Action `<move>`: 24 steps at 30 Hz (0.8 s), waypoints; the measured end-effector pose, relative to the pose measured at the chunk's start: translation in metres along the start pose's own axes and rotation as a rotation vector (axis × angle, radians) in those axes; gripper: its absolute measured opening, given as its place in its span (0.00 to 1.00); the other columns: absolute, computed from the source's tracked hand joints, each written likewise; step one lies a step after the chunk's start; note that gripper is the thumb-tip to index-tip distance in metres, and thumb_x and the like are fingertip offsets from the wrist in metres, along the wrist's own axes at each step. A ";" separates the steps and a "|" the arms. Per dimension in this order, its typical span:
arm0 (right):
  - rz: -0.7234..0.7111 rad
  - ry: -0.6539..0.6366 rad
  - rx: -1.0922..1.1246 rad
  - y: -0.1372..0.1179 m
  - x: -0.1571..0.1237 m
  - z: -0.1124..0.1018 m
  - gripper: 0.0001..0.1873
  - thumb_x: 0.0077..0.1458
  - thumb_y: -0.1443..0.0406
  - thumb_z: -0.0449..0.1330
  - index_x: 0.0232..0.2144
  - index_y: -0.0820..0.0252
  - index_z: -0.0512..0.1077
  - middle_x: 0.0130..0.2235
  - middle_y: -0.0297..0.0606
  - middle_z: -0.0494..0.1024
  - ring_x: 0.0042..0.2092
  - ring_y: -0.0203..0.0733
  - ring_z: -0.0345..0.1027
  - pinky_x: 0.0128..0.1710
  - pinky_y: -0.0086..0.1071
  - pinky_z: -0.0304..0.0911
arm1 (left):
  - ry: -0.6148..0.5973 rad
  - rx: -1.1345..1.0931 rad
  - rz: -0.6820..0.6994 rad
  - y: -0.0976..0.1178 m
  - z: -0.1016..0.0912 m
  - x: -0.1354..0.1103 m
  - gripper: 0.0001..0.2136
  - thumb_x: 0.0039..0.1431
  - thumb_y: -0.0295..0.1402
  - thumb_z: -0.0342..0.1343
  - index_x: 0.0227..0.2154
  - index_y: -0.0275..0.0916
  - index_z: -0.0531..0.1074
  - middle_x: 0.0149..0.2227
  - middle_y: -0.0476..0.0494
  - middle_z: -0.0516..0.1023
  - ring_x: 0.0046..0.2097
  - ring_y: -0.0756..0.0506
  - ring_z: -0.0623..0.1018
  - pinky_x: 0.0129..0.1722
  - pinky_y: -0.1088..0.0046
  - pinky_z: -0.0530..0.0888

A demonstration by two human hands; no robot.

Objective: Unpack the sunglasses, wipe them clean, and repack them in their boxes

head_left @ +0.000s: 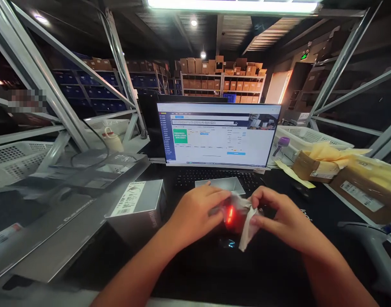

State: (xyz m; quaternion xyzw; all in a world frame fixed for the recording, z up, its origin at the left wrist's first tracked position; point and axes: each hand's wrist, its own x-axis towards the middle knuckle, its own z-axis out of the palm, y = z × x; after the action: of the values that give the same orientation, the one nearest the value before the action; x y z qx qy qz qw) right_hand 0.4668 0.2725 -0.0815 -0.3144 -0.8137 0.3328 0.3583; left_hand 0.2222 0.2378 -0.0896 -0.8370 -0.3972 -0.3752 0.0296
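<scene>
Over the black desk mat (214, 281), my left hand (197, 211) closes its fingers and thumb on a small, blurred item with a bright red glow on it. What this item is I cannot tell. My right hand (275, 213) pinches a crumpled whitish wrapper (248, 232) that hangs down beside the glow. Just beyond my fingers, an open grey box (237, 186) lies in front of the keyboard (185, 179). Left of my left hand stands a grey carton (150, 198) with a white printed label.
A lit monitor (214, 145) stands behind the keyboard. Flat grey boxes (54, 226) cover the left side. On the right are a grey handheld device (368, 238), cardboard boxes (355, 192) holding yellowish packaging, and a white basket (317, 138). Metal frame posts (38, 72) rise at both sides.
</scene>
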 end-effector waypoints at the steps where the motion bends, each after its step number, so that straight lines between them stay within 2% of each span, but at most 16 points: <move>1: 0.026 -0.072 0.004 -0.001 0.000 0.004 0.10 0.54 0.66 0.66 0.32 0.55 0.67 0.31 0.32 0.71 0.33 0.38 0.63 0.31 0.30 0.59 | 0.025 0.000 -0.003 0.000 0.002 0.000 0.18 0.55 0.23 0.56 0.48 0.41 0.76 0.47 0.46 0.83 0.47 0.45 0.82 0.61 0.54 0.72; 3: 0.094 -0.164 0.083 -0.001 -0.001 0.010 0.10 0.57 0.66 0.65 0.33 0.55 0.65 0.30 0.30 0.68 0.31 0.36 0.60 0.28 0.28 0.56 | 0.084 -0.008 -0.002 -0.001 0.002 -0.001 0.18 0.53 0.22 0.56 0.46 0.40 0.76 0.44 0.46 0.84 0.45 0.45 0.82 0.61 0.55 0.73; 7: 0.200 -0.279 0.410 0.001 0.000 0.014 0.18 0.56 0.62 0.67 0.35 0.54 0.59 0.31 0.28 0.64 0.29 0.32 0.56 0.26 0.24 0.55 | 0.170 -0.018 0.000 -0.002 -0.005 -0.004 0.15 0.49 0.21 0.58 0.40 0.40 0.77 0.38 0.49 0.84 0.40 0.47 0.82 0.60 0.58 0.74; 11: 0.226 -0.307 0.517 0.009 0.003 0.006 0.22 0.53 0.61 0.71 0.35 0.54 0.58 0.31 0.26 0.64 0.29 0.30 0.56 0.25 0.23 0.56 | 0.199 -0.016 0.012 0.001 -0.009 -0.003 0.11 0.49 0.21 0.57 0.34 0.40 0.77 0.32 0.51 0.81 0.36 0.49 0.79 0.59 0.59 0.75; 14: 0.234 -0.292 0.481 0.012 0.005 -0.001 0.24 0.50 0.61 0.73 0.33 0.55 0.58 0.29 0.26 0.65 0.28 0.30 0.57 0.25 0.23 0.57 | 0.200 0.006 0.029 0.003 -0.007 -0.001 0.09 0.50 0.22 0.56 0.34 0.38 0.76 0.31 0.50 0.80 0.34 0.49 0.78 0.58 0.58 0.75; 17: 0.218 -0.224 0.397 0.008 0.004 0.000 0.23 0.50 0.61 0.72 0.29 0.55 0.58 0.27 0.26 0.64 0.27 0.31 0.56 0.26 0.24 0.57 | 0.195 0.056 0.059 0.006 -0.001 -0.001 0.08 0.51 0.22 0.56 0.34 0.37 0.76 0.30 0.49 0.79 0.33 0.49 0.77 0.59 0.57 0.75; 24: 0.216 0.044 -0.046 -0.010 -0.003 0.036 0.23 0.51 0.62 0.69 0.22 0.56 0.56 0.21 0.25 0.58 0.26 0.32 0.48 0.23 0.28 0.45 | 0.176 0.230 0.250 0.013 0.015 -0.003 0.06 0.58 0.22 0.54 0.35 0.33 0.76 0.30 0.46 0.80 0.34 0.48 0.79 0.57 0.60 0.76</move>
State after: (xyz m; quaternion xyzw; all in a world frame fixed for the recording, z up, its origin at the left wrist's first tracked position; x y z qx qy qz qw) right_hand 0.4373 0.2535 -0.0935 -0.4157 -0.7744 0.3437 0.3307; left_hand 0.2388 0.2326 -0.0988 -0.8349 -0.3264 -0.3924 0.2061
